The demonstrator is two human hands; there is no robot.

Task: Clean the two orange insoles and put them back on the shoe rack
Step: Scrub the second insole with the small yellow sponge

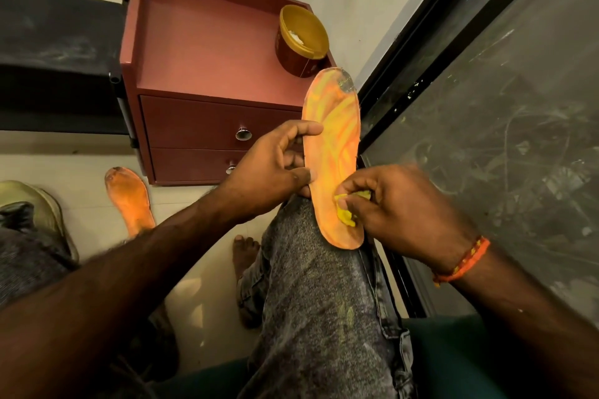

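One orange insole (334, 139) stands propped on my right knee, its toe end up and carrying a grey worn patch. My left hand (272, 168) grips its left edge between thumb and fingers. My right hand (395, 207) pinches a small yellow cloth (345, 212) and presses it against the insole's lower part. The second orange insole (129, 199) lies flat on the pale floor at the left, dirty at its toe. The black shoe rack (55, 58) runs along the wall at the upper left.
A red-brown two-drawer cabinet (201, 81) stands ahead, with an open gold-rimmed tub (299, 40) on its top. A dark glass door with a black frame (486, 123) fills the right side. An olive shoe (39, 204) sits at the far left.
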